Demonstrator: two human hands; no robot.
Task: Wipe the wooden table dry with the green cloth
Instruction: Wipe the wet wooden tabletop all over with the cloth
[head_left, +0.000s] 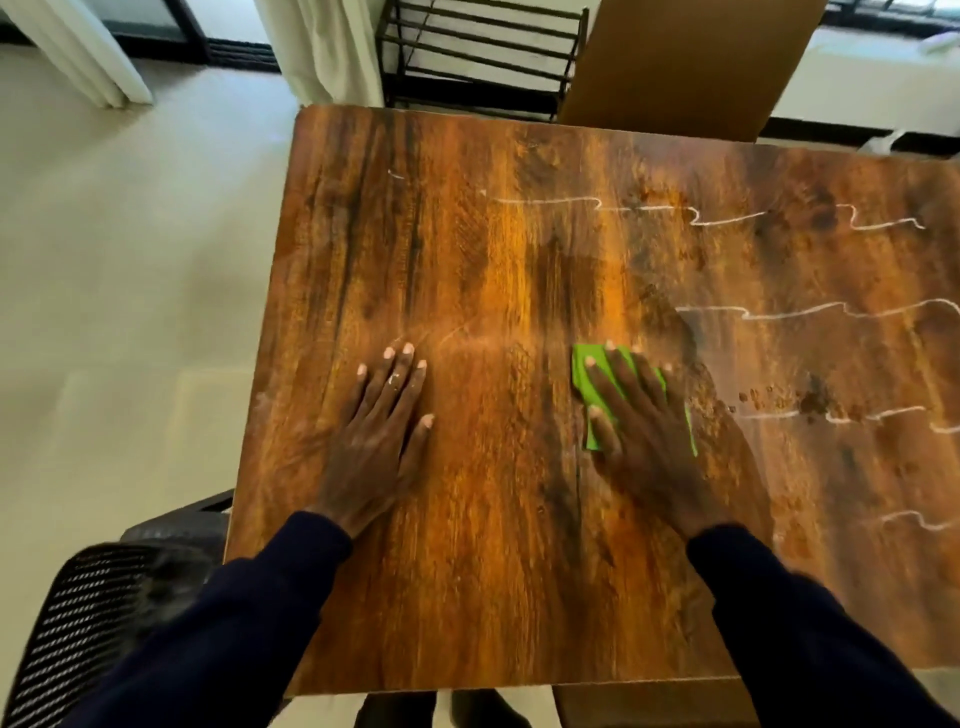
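The wooden worktop (519, 291) fills the view, with white wavy residue lines (727, 215) across its right half. Both dark sleeves (249, 613) extend forward. The left hand (382, 436) lies flat, fingers spread, on bare wood. The right hand (641, 415) lies flat, fingers spread, pressing the green cloth (589, 379) down at worktop centre. A mesh chair (88, 618) stands beside the left edge.

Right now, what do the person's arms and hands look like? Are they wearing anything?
Both arms wear long dark navy sleeves that end at the wrists. The left hand and right hand are bare, with no gloves. Nails are short and pale. A small whitish smudge sits on one left finger. No watch or bracelet shows.
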